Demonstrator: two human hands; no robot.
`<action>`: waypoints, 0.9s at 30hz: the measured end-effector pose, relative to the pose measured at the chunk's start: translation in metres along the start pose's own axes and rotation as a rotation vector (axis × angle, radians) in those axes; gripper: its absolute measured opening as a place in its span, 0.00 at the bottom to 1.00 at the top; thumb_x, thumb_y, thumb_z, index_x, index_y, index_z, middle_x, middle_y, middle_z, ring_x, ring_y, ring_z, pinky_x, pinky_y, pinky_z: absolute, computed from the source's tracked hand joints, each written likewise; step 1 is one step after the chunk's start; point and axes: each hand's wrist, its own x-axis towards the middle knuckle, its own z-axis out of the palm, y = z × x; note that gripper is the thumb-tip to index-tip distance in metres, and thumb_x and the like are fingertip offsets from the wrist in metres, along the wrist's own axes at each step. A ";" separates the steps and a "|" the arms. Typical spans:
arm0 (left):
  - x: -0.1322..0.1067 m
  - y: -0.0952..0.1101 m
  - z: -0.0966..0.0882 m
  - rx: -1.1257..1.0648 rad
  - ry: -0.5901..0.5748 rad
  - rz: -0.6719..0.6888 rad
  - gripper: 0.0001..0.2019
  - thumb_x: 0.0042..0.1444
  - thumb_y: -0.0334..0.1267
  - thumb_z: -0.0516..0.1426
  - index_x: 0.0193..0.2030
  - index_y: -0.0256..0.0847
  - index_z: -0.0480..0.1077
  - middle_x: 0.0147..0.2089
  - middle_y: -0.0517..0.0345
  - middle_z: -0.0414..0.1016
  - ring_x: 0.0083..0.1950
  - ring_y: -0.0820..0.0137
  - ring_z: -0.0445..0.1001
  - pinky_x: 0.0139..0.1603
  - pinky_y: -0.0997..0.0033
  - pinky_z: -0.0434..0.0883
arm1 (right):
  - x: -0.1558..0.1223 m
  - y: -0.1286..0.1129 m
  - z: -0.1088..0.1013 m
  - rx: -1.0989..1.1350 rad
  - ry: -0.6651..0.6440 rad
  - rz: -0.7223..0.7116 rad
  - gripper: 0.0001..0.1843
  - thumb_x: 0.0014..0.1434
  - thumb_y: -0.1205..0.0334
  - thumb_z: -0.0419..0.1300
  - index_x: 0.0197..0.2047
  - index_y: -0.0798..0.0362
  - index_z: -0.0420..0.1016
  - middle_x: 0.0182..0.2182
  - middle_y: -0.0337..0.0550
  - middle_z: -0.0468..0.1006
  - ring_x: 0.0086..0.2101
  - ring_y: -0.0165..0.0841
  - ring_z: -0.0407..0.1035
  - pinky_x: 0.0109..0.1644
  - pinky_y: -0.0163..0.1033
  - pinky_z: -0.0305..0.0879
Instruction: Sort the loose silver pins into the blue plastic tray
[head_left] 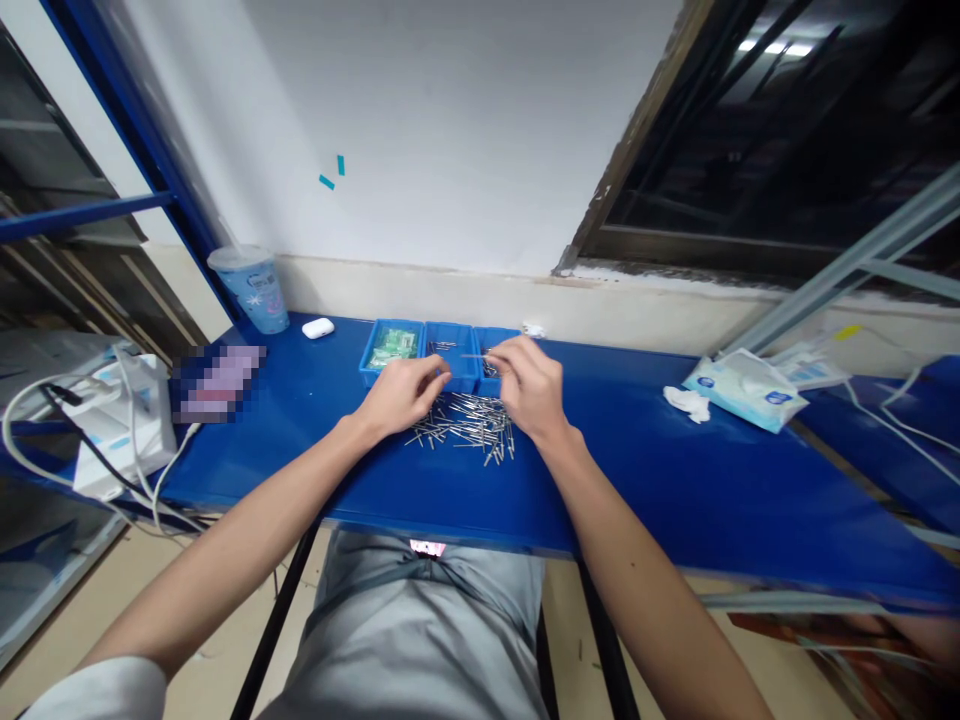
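A loose pile of thin silvery metal pins [474,425], which look like blind rivets, lies on the blue table in front of me. My right hand [531,385] is above the pile's right side, its thumb and forefinger pinching one slim metal rivet [472,356] that points left. At the pile's left edge, my left hand [405,392] has its fingers curled inward; anything between them is hidden. Just behind both hands stand a blue bin with green packets [393,346], a middle blue bin [463,372] with a few pins, and a right bin [499,334] partly covered by my right hand.
On the left are a blue cup [253,290], a white earbud case [318,328], a blurred-out flat item [221,383] and a power strip with cables [127,425]. A tissue pack [748,388] and crumpled tissue [687,403] lie right. The wall rises behind the table [637,470].
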 end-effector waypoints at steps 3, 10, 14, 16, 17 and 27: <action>0.000 -0.004 0.000 0.182 -0.155 0.027 0.13 0.70 0.41 0.53 0.46 0.40 0.78 0.26 0.57 0.75 0.27 0.67 0.72 0.33 0.69 0.63 | 0.000 0.003 -0.006 -0.107 0.325 0.082 0.12 0.74 0.58 0.53 0.40 0.49 0.74 0.33 0.45 0.76 0.35 0.36 0.72 0.40 0.44 0.68; -0.001 -0.016 -0.002 0.319 -0.318 0.032 0.15 0.68 0.40 0.53 0.50 0.42 0.81 0.32 0.51 0.81 0.31 0.62 0.78 0.33 0.67 0.65 | 0.005 -0.001 -0.020 -0.320 0.471 0.273 0.16 0.75 0.49 0.50 0.43 0.49 0.72 0.33 0.46 0.72 0.28 0.34 0.66 0.34 0.45 0.66; -0.002 -0.021 -0.001 0.298 -0.354 0.025 0.14 0.67 0.38 0.55 0.50 0.44 0.82 0.33 0.51 0.82 0.33 0.62 0.79 0.34 0.68 0.66 | 0.005 0.005 -0.018 -0.321 0.407 0.301 0.16 0.75 0.53 0.48 0.41 0.49 0.72 0.34 0.47 0.73 0.32 0.36 0.69 0.37 0.45 0.67; -0.002 -0.021 0.000 0.297 -0.353 0.010 0.13 0.66 0.38 0.56 0.49 0.45 0.82 0.33 0.51 0.82 0.33 0.61 0.79 0.34 0.68 0.66 | 0.004 0.011 -0.015 -0.313 0.303 0.334 0.15 0.74 0.54 0.50 0.39 0.49 0.72 0.34 0.47 0.74 0.35 0.38 0.70 0.43 0.47 0.67; -0.002 -0.021 0.001 0.300 -0.349 0.002 0.13 0.67 0.38 0.56 0.48 0.45 0.82 0.34 0.51 0.82 0.33 0.61 0.79 0.35 0.68 0.66 | 0.003 0.015 -0.013 -0.317 0.259 0.364 0.13 0.73 0.54 0.52 0.39 0.49 0.72 0.35 0.47 0.75 0.36 0.38 0.70 0.46 0.48 0.67; 0.001 -0.014 0.004 0.286 -0.385 -0.057 0.11 0.68 0.39 0.57 0.49 0.42 0.79 0.34 0.50 0.80 0.35 0.60 0.78 0.36 0.67 0.66 | 0.002 0.003 -0.002 -0.058 -0.068 0.266 0.14 0.73 0.57 0.50 0.36 0.49 0.71 0.34 0.46 0.75 0.37 0.38 0.69 0.45 0.45 0.62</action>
